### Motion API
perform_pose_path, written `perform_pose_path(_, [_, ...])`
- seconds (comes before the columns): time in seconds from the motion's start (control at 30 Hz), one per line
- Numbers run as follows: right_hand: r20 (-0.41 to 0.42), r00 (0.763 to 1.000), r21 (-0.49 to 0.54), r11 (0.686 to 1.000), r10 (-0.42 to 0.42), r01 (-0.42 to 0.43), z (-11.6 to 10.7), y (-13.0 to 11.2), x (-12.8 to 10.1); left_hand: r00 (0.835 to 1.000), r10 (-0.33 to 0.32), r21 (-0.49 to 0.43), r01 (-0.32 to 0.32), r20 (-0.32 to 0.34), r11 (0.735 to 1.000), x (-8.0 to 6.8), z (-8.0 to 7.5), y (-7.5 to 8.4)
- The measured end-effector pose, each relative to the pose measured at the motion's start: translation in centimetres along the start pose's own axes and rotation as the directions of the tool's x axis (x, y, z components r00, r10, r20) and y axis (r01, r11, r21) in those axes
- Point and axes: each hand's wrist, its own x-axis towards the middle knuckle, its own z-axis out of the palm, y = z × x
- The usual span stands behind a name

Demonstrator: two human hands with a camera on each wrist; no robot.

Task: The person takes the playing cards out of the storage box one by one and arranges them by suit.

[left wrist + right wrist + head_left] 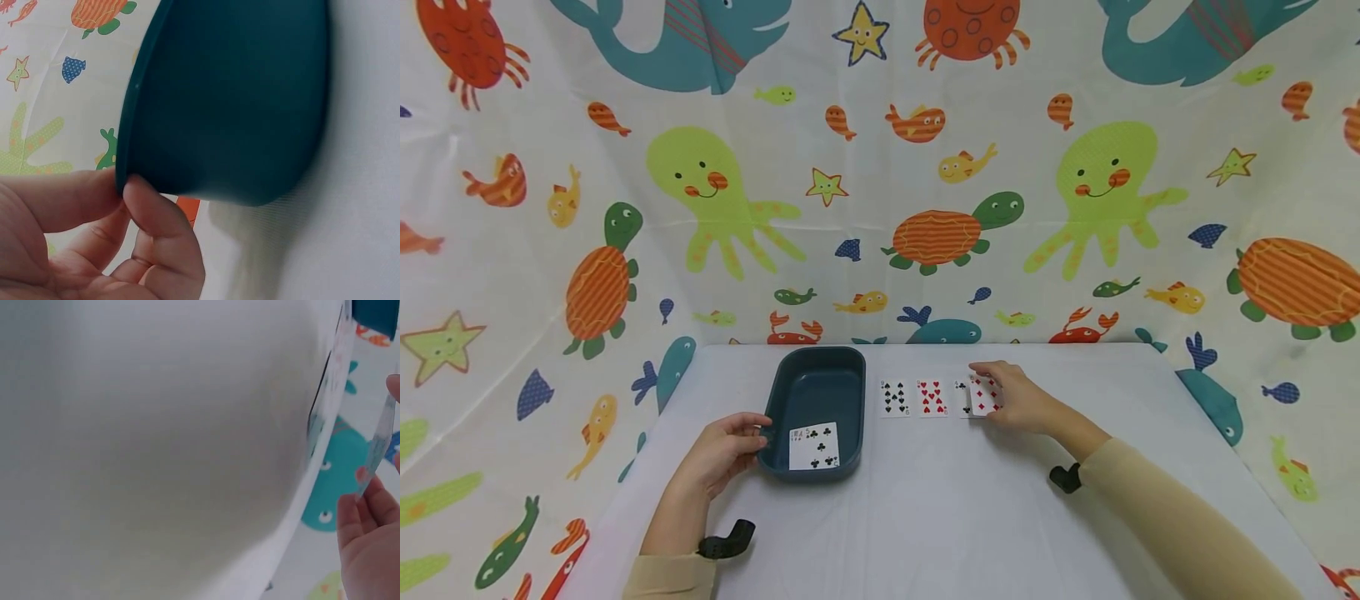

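On the table stands a dark teal tub, and my left hand pinches its left rim between thumb and fingers. The left wrist view shows that grip close up, the thumb and fingers meeting at the rim corner. Inside the tub lie a few overlapping playing cards, a club card on top. My right hand holds a diamond playing card by its edges, raised off the table in the right wrist view. It partly covers a black-suited card in the head view.
Left of that covered card, a heart card and another black-suited card lie face up in a row. A white cloth covers the table. Behind it hangs a curtain printed with sea animals.
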Motion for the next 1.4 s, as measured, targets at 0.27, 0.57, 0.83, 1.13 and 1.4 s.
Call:
perform_pose_path(0.27, [0.012,0.998,-0.021,0.998,0.054,-0.054,-0.4,1.9,-0.1,1.000,-0.007,0.001,0.007,-0.008,1.000,0.3,0.0,0.0])
perform_pose_path(0.57, [0.029,0.999,-0.094,0.995,0.043,-0.040,-0.7,3.8,-0.1,1.000,-0.002,-0.014,0.002,0.002,1.000,0.3,-0.1,-0.1])
perform_pose_path(0.83, [0.052,0.997,-0.123,0.991,0.061,-0.054,-1.0,4.5,-0.1,1.000,-0.003,-0.008,0.003,-0.005,1.000,0.3,-0.1,-0.1])
perform_pose_path(1.13, [0.048,0.997,-0.150,0.988,0.056,-0.048,-0.9,4.4,0.2,1.000,0.004,-0.013,-0.004,-0.001,1.000,0.1,-0.1,0.0])
perform_pose_path(1.4, [0.027,0.995,-0.100,0.991,0.097,-0.094,-0.6,3.5,0.4,1.000,-0.007,-0.017,0.007,-0.013,1.000,0.1,0.0,0.0])
